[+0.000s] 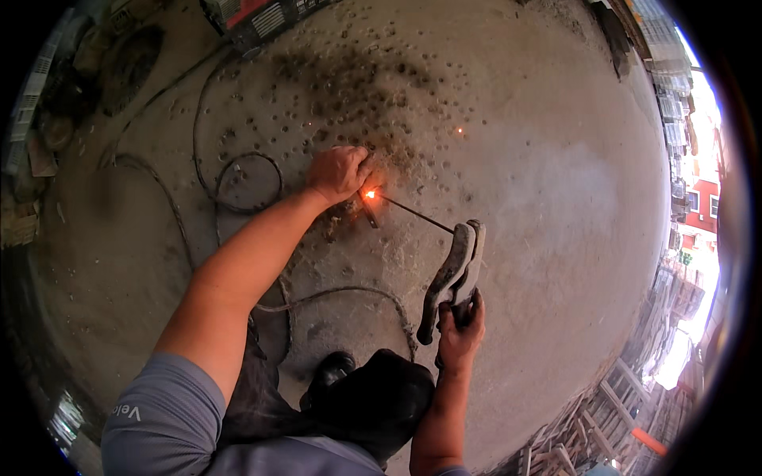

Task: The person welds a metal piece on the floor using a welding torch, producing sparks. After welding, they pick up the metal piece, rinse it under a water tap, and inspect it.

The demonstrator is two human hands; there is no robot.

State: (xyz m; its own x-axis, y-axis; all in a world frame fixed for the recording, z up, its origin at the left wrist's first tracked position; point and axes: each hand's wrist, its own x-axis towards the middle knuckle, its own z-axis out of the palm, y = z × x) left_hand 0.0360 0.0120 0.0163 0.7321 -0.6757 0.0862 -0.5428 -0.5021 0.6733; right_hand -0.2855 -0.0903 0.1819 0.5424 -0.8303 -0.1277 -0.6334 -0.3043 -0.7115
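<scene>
My right hand (462, 337) is wrapped round the handle of a worn, pale welding electrode holder (455, 266). From its jaws a thin dark welding rod (419, 214) slants up and left to a bright orange glow (371, 193). The glow sits against a short, narrow metal piece (371, 215) low over the concrete. My left hand (337, 174) is closed at the upper end of that piece, right beside the glow. Its fingers partly hide what they grip.
Dark cables (198, 151) loop over the pitted concrete floor (548, 262) on the left. Another cable (349, 290) curves toward my right hand. A red and black machine (262, 20) stands at the far edge. Stacked frames (603, 412) line the right. My shoe (335, 365) is close below.
</scene>
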